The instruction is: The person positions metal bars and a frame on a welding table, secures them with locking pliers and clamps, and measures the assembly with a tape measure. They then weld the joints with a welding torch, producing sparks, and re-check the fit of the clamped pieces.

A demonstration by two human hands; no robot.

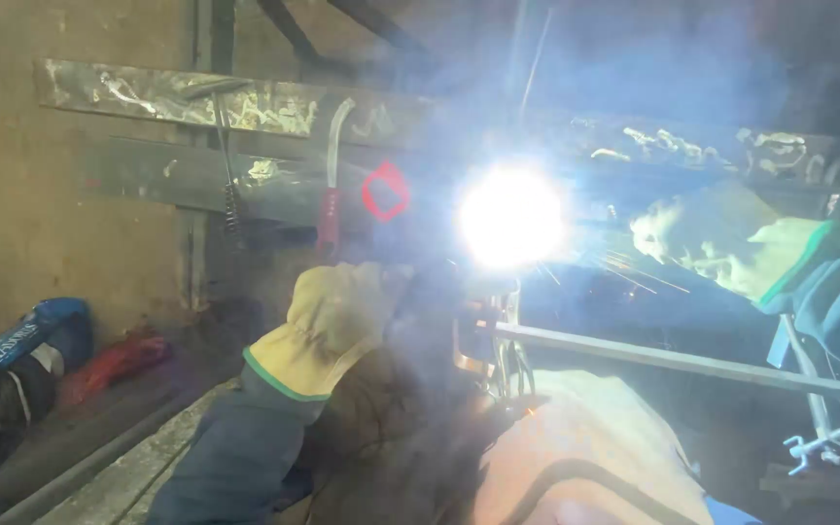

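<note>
Sparks fly from a white welding arc at the near end of a thin steel bar, which runs off toward the right edge. Gloved left hand sits just left of the arc, fingers curled; what they clamp is lost in glare. Gloved right hand hovers right of it, grip unclear. A chipping hammer hangs on the wall rail.

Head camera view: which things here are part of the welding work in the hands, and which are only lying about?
In use:
- left hand in a yellow glove, by the bright arc
- right hand, also gloved
- metal bar running to the arc

Lying about:
- hammer hanging on the wall
- red-handled tool
- blue bag
- red cloth

What either glove grips is hidden by glare.
</note>
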